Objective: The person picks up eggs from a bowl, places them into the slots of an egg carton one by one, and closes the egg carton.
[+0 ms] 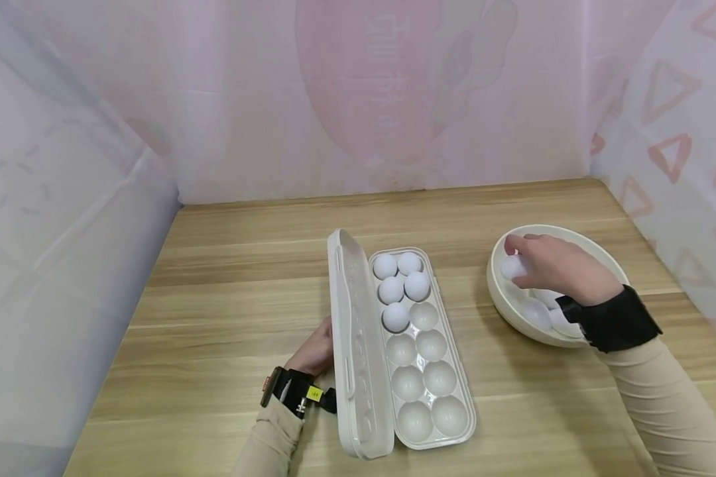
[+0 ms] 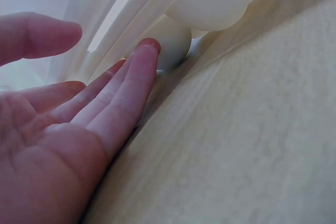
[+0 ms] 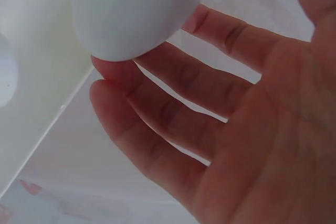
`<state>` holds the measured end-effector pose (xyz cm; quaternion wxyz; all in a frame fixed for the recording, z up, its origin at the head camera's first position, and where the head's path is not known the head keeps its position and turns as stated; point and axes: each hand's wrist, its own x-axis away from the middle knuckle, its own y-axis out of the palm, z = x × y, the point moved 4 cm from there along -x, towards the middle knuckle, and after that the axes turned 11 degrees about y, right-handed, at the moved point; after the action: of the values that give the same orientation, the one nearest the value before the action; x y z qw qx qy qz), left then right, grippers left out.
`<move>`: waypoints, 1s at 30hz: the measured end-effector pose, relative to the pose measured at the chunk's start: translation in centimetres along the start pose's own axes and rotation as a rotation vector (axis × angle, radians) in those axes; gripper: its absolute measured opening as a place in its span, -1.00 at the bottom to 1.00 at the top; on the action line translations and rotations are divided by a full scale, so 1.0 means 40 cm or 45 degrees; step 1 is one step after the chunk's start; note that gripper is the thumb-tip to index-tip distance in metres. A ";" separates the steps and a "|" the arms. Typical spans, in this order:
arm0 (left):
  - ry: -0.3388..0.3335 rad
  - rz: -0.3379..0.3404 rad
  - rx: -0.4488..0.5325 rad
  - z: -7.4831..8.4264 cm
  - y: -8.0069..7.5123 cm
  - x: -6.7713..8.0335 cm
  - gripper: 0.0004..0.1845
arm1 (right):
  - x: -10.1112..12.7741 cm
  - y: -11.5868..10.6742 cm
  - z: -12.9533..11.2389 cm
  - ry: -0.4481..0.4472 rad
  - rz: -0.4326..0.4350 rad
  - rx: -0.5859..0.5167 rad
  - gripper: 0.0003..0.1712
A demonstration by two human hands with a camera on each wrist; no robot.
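A white egg (image 1: 512, 267) is pinched between the thumb and fingers of my right hand (image 1: 557, 266), over the inside of a cream bowl (image 1: 507, 317). Seen from the right wrist, the egg's (image 3: 134, 11) rounded lower end rests against the fingertips. A white plastic egg box (image 1: 414, 422) stands with its lid (image 1: 341, 344) raised on the left side. Several eggs (image 1: 396, 317) fill the far cups; the nearer cups are bare. My left hand (image 1: 314, 349) is behind the lid, partly hidden. In the left wrist view its straight fingers (image 2: 118, 100) reach the rounded cup undersides (image 2: 176, 43), thumb apart.
More eggs (image 1: 536, 313) lie in the bowl, partly covered by the right hand and wrist strap. Wooden table top (image 1: 233, 278) surrounds the box and bowl. Printed cloth walls (image 1: 238, 119) rise at the back and both sides.
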<state>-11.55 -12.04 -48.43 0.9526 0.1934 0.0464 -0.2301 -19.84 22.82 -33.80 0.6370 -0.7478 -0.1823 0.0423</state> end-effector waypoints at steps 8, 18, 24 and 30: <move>-0.004 0.015 0.005 -0.001 0.000 0.000 -0.78 | 0.026 -0.033 -0.049 -0.048 0.102 0.014 -0.62; -0.001 0.009 -0.028 0.008 0.004 0.001 -0.74 | 0.033 -0.042 -0.116 -0.094 0.177 -0.016 -0.69; -0.023 0.025 -0.036 0.008 0.005 0.000 -0.71 | 0.025 -0.034 -0.147 -0.130 0.199 -0.026 -0.68; 0.006 0.005 -0.019 0.005 0.005 -0.001 -0.73 | 0.019 -0.028 -0.169 -0.112 0.152 -0.055 -0.70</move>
<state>-11.49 -11.96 -48.16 0.9544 0.1868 0.0499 -0.2276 -17.37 16.86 -31.36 0.6084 -0.7683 -0.1660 0.1092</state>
